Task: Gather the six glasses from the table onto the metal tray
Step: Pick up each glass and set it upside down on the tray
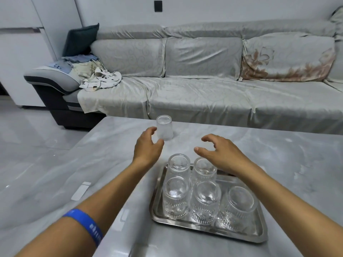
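metal tray [209, 231] far corner hidden by right hand [221, 154]

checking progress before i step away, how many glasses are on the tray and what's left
Done: five glasses stand upside down on the metal tray, three in the near row, two behind. In hand: nothing yet; the left hand is open beside the last glass, which is upside down on the table. The right hand hovers empty over the tray. Left: move that sixth glass into the free back-right spot.
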